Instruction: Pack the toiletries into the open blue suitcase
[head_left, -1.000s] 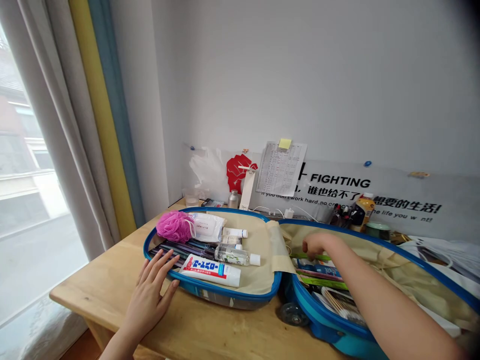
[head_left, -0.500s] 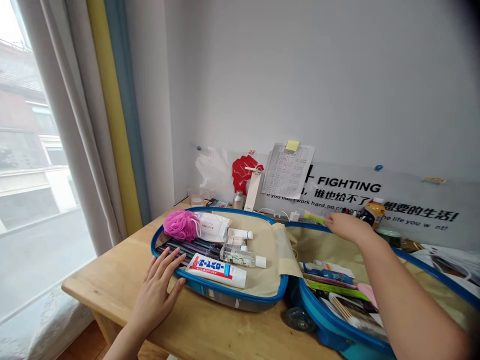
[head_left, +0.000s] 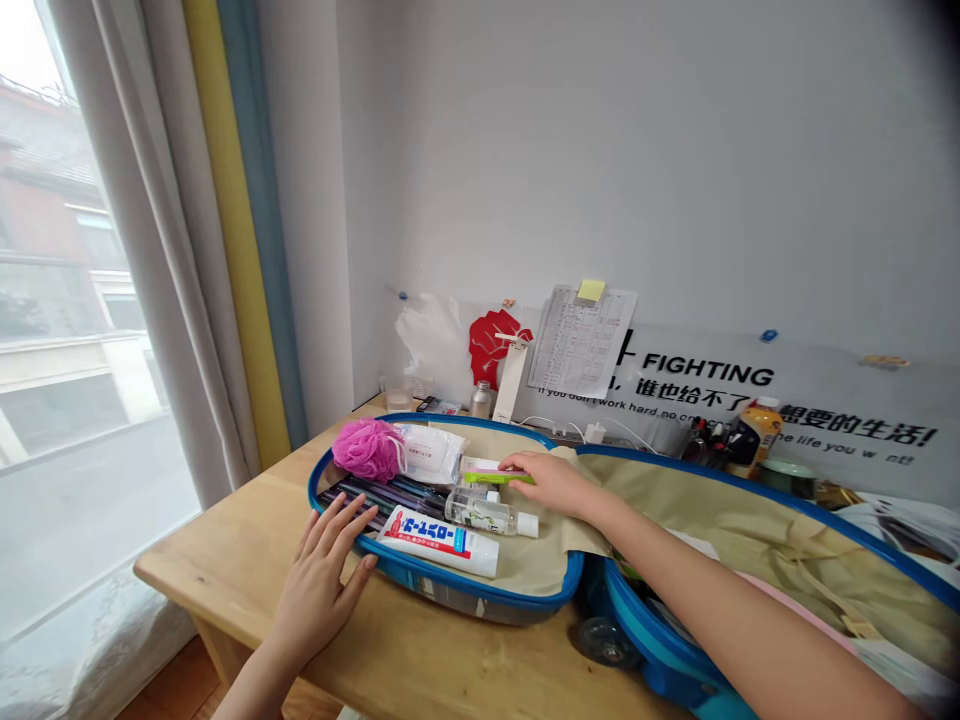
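An opened suitcase with a blue rim lies on the wooden table. Over its left half, my right hand is closed around a slim green-and-pink stick-shaped item, whose exact kind is unclear. My left hand rests with fingers spread on the near-left rim. Inside that half are a pink bath puff, a white wipes packet, several dark pens, a clear bottle and a toothpaste tube. My right arm covers much of the right half's contents.
At the back stand a white lamp, a small bottle, a pen holder and an orange-labelled bottle. Papers lie at the right. A curtain hangs by the window.
My right hand has moved left from above the right half's back edge to the left half, carrying the green-and-pink item. My left hand stays on the rim.
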